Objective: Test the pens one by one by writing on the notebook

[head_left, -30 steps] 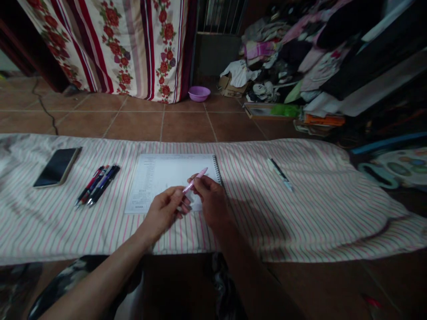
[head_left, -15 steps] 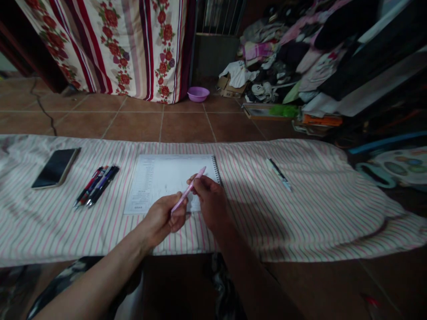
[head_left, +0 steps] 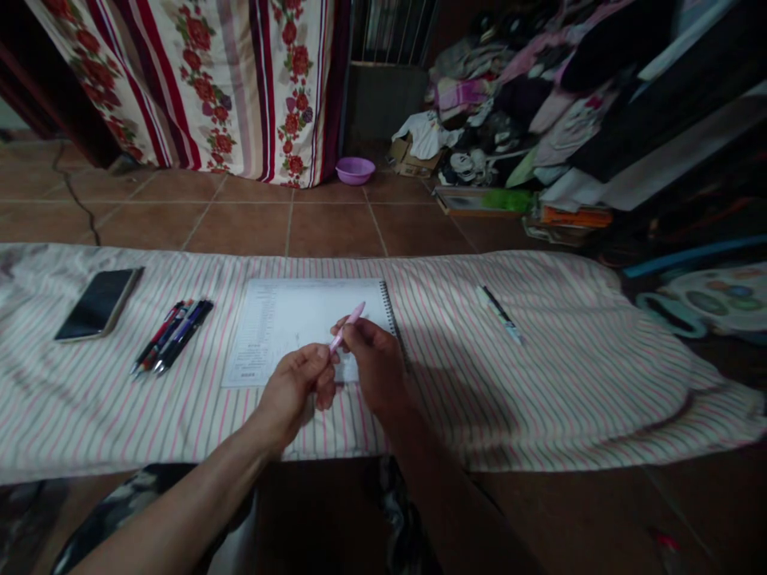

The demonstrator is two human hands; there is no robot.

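Bare forearms (head_left: 195, 499); dark patterned legwear (head_left: 395, 511)

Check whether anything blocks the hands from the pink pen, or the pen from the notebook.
Nothing visible does. The right hand grips the pink pen, and the left hand is at its near end. The pen appears over the notebook, with no other object seen between; the hands hide part of it.

Slim pink pen (head_left: 355, 312) between fingers (head_left: 325, 391). White spiral-bound paper notebook (head_left: 305, 307) beneath and beyond fingers, on white striped cloth (head_left: 587, 383). Left of fingers: bunched red, blue, black pens (head_left: 180, 339), then flat black rectangular phone (head_left: 99, 303). Right: thin black-and-white pen (head_left: 501, 310). Well beyond: round purple basin (head_left: 355, 171).
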